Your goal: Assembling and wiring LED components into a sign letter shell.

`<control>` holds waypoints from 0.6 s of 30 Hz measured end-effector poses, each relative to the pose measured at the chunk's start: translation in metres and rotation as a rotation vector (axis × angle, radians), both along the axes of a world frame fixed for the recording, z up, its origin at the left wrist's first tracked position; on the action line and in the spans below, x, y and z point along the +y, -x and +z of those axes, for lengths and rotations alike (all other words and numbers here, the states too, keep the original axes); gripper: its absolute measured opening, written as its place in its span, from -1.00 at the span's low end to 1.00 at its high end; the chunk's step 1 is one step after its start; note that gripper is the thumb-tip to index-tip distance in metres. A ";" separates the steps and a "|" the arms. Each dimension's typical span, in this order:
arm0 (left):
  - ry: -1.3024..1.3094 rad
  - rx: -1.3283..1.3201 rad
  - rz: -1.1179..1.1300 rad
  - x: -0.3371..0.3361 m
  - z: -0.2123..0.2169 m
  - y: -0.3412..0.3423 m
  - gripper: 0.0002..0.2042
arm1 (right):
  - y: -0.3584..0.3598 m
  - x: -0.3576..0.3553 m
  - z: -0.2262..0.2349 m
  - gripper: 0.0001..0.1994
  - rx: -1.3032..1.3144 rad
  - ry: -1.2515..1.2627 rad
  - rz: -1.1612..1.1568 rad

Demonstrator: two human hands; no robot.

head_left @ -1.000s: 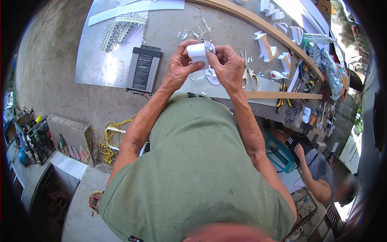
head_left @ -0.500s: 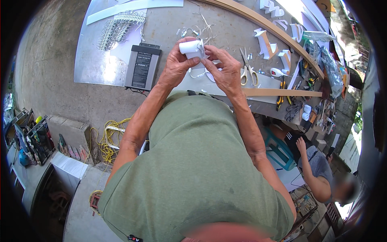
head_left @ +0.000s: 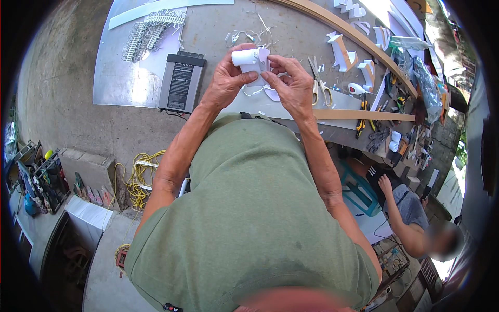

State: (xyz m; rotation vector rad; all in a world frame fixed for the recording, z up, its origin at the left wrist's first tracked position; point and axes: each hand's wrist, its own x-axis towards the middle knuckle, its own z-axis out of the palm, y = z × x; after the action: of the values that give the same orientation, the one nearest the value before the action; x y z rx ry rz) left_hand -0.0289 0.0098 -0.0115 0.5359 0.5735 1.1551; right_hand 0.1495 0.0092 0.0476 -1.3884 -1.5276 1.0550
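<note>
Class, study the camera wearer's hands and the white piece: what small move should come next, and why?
Probably the right hand should lightly adjust the right edge of the white piece: the left hand grips the piece from its left side, which should steady it, while the right hand's fingers are at that edge.

- Left hand [head_left: 226, 80], upper middle of frame: curled, its thumb [head_left: 244, 79] pointing right.
- Right hand [head_left: 293, 88], just right of it: fingers [head_left: 282, 62] bent.
- Both forearms [head_left: 182, 140] lean inward.
</note>
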 end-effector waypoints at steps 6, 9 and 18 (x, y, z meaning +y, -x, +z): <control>-0.009 -0.004 0.025 0.000 0.003 -0.001 -0.40 | -0.001 -0.002 -0.004 -0.61 -0.001 -0.031 0.007; -0.003 -0.021 0.025 0.000 0.006 -0.001 -0.40 | -0.001 -0.002 -0.007 -0.60 0.059 -0.042 0.030; -0.074 0.040 -0.001 -0.002 0.005 0.002 -0.44 | -0.004 -0.006 -0.012 -0.59 0.153 -0.086 0.078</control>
State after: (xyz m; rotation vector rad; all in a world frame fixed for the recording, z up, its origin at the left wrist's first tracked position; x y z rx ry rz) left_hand -0.0313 0.0081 -0.0064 0.6238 0.5662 1.1704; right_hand 0.1539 0.0033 0.0357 -1.1698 -1.5067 1.1036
